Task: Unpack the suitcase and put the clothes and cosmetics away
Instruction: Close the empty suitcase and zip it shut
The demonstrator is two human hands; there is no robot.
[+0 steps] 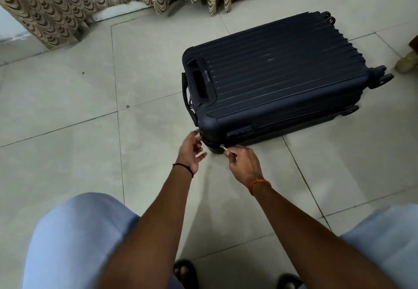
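One suitcase (280,71), four visible wheels, two hands, two wristbands, two curtains, two sandalled feet

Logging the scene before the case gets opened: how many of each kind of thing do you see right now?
Suitcase: 1, dark blue, closed, flat on the floor
Zip pull: 1, pinched by the right hand
Wristbands: 2, black and orange
Curtains: 2
Total: 6

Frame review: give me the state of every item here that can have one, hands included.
suitcase: lying flat on the floor, lid closed.
zipper pull: at the near corner, pinched by the right hand.
right hand: pinching the pull.
left hand: at the suitcase corner, fingers loosely curled, holding nothing.
curtains: hanging to the floor.
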